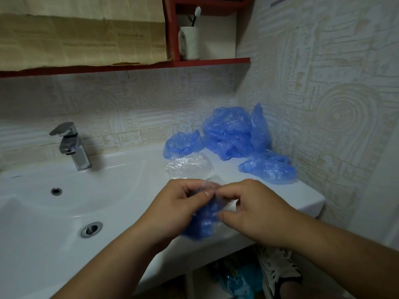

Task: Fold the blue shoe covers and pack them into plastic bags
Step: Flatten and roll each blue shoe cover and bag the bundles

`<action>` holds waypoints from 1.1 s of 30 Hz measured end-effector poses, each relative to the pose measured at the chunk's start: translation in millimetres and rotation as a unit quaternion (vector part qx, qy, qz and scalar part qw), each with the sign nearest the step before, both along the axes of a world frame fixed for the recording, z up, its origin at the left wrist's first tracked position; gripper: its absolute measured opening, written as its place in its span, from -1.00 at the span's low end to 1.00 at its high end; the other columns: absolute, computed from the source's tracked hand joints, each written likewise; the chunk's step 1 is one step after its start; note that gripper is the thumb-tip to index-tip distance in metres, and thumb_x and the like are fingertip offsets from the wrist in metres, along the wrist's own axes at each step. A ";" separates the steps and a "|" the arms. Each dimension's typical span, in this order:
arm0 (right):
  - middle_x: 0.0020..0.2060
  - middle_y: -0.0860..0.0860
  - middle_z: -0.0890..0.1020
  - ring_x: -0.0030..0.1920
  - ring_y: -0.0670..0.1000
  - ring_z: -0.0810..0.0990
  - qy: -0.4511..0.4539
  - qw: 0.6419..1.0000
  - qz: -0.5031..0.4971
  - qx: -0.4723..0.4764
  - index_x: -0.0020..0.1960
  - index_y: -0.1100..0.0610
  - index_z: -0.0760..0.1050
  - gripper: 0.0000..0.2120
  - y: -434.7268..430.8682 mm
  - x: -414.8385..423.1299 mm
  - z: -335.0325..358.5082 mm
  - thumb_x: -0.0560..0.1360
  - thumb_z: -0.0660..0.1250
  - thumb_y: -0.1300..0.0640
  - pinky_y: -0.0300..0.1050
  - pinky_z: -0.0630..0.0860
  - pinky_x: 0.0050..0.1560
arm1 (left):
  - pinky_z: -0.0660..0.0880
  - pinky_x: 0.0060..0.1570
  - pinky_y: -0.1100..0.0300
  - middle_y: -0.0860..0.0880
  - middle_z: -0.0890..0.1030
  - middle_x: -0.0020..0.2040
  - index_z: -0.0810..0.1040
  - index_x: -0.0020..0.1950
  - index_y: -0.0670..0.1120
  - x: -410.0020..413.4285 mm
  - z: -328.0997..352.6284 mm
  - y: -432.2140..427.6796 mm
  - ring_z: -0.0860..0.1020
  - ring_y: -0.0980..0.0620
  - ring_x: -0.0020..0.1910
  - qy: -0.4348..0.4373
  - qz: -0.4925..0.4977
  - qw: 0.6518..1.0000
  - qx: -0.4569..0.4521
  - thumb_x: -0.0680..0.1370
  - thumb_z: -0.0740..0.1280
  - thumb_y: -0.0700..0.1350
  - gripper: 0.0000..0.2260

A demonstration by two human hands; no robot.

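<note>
Both hands met over the near right edge of the white ceramic washbasin (64, 212). The left hand (181, 203) and the right hand (248, 212) each pinched the mouth of a small clear plastic bag (210, 186) with curled fingers. A folded blue plastic shoe cover (203, 221) seemed to sit inside it, below the fingers. Just beyond lay a crumpled heap of clear plastic bags (190, 167). Farther right, against the wall, lay a pile of loose blue shoe covers (228, 132).

Glossy white ceramic sink (121, 169), shiny metal faucet (71, 145), crinkly blue plastic covers (228, 134)
</note>
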State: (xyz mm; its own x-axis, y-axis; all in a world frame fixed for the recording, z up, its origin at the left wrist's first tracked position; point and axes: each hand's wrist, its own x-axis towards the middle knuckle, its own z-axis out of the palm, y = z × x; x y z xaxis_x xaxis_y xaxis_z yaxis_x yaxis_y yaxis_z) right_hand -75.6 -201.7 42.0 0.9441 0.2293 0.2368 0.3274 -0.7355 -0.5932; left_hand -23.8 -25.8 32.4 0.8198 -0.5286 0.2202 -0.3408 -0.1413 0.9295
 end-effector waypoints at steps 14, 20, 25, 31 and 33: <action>-0.28 -0.08 0.71 -0.48 -0.02 0.64 0.037 0.988 -0.088 0.124 -0.13 0.03 0.64 -0.96 -11.0 6.2 1.5 0.50 0.44 0.11 -0.10 0.63 -0.25 | 0.61 0.09 -0.06 -0.04 0.72 -0.05 0.65 0.06 -0.06 16.7 -10.1 17.0 0.70 -0.06 -0.06 -0.003 0.041 0.993 0.114 0.39 0.56 -0.23 -0.72; -0.32 0.03 0.69 -0.43 0.02 0.67 0.043 0.969 -0.139 0.198 -0.18 0.12 0.63 -0.93 -18.2 16.1 -9.6 0.47 0.47 0.16 -0.11 0.56 -0.32 | 0.60 -0.11 0.11 -0.12 0.71 -0.10 0.68 -0.05 -0.11 32.0 -10.9 28.6 0.67 -0.03 -0.17 0.083 0.003 0.979 0.185 0.48 0.49 -0.20 -0.93; 0.04 -0.10 0.64 -0.08 -0.10 0.61 -0.003 0.955 -0.296 0.022 -0.01 -0.01 0.64 -0.91 -50.0 47.1 -44.4 0.48 0.42 0.07 -0.24 0.46 -0.04 | 0.54 -0.19 0.12 -0.20 0.63 -0.24 0.65 -0.06 -0.22 63.4 -12.4 22.5 0.55 -0.01 -0.29 0.061 0.098 0.950 0.291 0.47 0.48 -0.21 -0.89; 0.37 0.04 0.37 0.33 0.11 0.33 -0.088 0.918 -0.364 -0.132 0.25 0.11 0.59 -0.63 -79.5 61.7 -69.8 0.44 0.39 0.19 -0.04 0.30 0.35 | 0.39 0.31 -0.01 -0.06 0.42 0.39 0.30 0.50 0.04 73.9 -2.6 -3.1 0.39 -0.13 0.33 -0.202 0.301 0.885 0.293 0.52 0.41 -0.07 -0.42; 0.44 0.12 0.35 0.40 0.20 0.27 -0.110 0.902 -0.391 -0.149 0.22 0.06 0.61 -0.60 -92.1 66.4 -71.2 0.39 0.40 0.20 0.12 0.23 0.44 | 0.38 0.29 0.03 -0.03 0.44 0.30 0.46 0.37 0.06 60.7 -12.7 -4.9 0.40 -0.12 0.27 -0.271 0.254 0.879 0.298 0.53 0.38 -0.03 -0.59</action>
